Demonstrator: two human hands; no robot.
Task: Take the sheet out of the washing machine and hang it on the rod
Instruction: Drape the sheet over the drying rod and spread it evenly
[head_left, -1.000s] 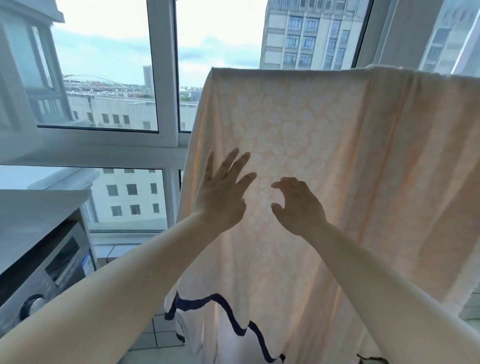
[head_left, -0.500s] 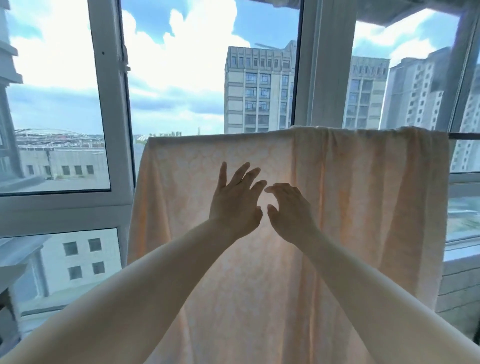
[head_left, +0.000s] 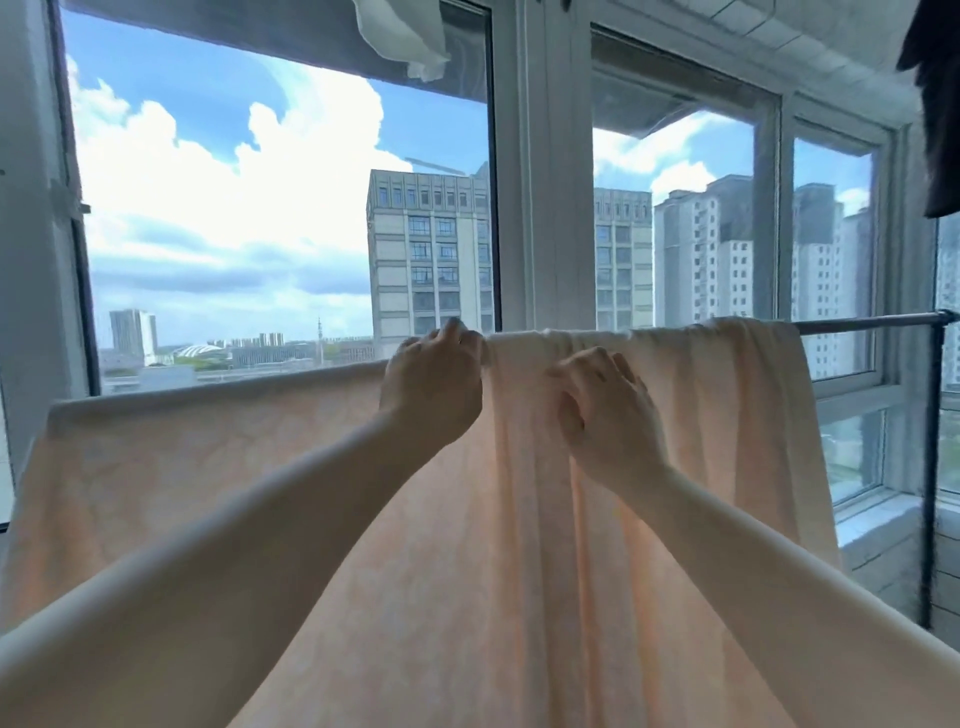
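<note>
Whereas half a second ago both hands were spread flat against the hanging cloth partway down, they have since climbed to the top fold. At centre frame the left hand (head_left: 434, 384) is curled over the rod line, its fingers closed on the upper edge of the peach patterned bed sheet (head_left: 208, 467). Just to its right, the right hand (head_left: 608, 410) lies on a bunched, pleated part of the fabric with fingers bent and loosely parted; whether it pinches a fold or merely presses on it cannot be told from this angle.

That sheet is already out of the washing machine and draped over the metal drying rod (head_left: 872, 323), whose bare end shows at the right of the frame, joined to a dark upright post (head_left: 932, 467). On the left side of the frame the cloth lies smooth and wide; between the hands and the right edge it is gathered into vertical folds.

Judging from this, hanging is essentially done and the shift from smoothing the face to working the top edge suggests finishing: spreading the bunched section along the rod.
</note>
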